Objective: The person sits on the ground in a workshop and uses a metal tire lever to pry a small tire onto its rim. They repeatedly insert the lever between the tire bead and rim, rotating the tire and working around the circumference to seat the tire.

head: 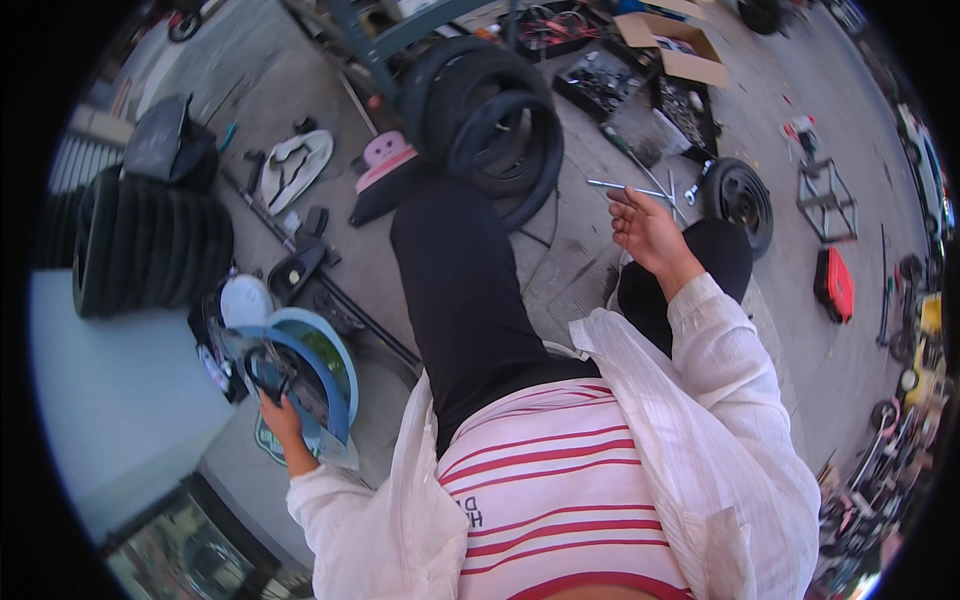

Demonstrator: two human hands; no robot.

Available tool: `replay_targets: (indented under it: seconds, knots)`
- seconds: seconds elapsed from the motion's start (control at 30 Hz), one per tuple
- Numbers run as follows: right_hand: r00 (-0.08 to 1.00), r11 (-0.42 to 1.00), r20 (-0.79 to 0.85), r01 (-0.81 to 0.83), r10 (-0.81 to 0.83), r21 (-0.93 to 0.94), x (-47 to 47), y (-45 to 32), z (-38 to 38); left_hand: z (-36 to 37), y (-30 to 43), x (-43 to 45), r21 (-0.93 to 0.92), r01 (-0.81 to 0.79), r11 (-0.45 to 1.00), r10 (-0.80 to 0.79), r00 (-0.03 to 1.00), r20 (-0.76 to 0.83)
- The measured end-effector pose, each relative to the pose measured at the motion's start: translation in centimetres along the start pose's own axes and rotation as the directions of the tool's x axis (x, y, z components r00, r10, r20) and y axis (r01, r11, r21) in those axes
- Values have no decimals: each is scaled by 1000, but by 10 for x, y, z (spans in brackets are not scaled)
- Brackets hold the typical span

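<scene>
My left hand (282,424) reaches to a blue plastic basin (339,401) on the floor at my left. Its fingers appear closed on a black looped object (264,372) over the basin; what exactly it is stays unclear. Behind the basin's rim leans a light-blue round tub (346,352) with a green inside, and a pale rounded item (246,300) rests above. Raised over my right knee, my right hand (646,231) has loosely bent fingers with dark-stained tips and appears to hold nothing. Beyond it, a metal cross wrench (670,193) lies on the concrete floor.
Loose tyres (480,97) lean ahead of me by a metal rack; more tyres (161,240) stand at left. Parts trays (600,81), an open cardboard box (690,56) and a small wheel (739,196) are ahead right. A red case (834,285) lies farther right.
</scene>
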State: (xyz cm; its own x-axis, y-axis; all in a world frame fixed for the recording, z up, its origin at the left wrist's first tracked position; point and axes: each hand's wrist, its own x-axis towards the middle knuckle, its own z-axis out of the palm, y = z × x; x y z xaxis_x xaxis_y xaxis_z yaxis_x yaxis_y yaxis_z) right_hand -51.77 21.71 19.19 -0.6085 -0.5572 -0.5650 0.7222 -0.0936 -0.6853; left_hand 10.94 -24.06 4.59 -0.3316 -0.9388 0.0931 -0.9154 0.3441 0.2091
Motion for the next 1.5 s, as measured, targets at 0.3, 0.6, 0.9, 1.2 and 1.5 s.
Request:
replay_targets:
  seconds: [0.3,0.6,0.9,1.2,1.5]
  knots:
    - [943,938,-30,333,-331,98,-70,-77,-28,-14,12,16,128,230,965,-243,965,100]
    - [802,790,7,587,-598,177,-141,-165,-79,-41,83,102,58,-196,979,204,961,-186]
    - [741,720,-95,669,-665,182,-207,-179,-52,-155,375,76,-468,-597,652,488,803,-343]
    - [666,656,-15,739,-746,149,-275,-159,-123,-159,544,22,-815,-560,150,726,622,-294]
    - [609,624,-297,779,-735,53,-275,-158,-140,-140,656,-88,-906,-379,-190,904,292,-312]
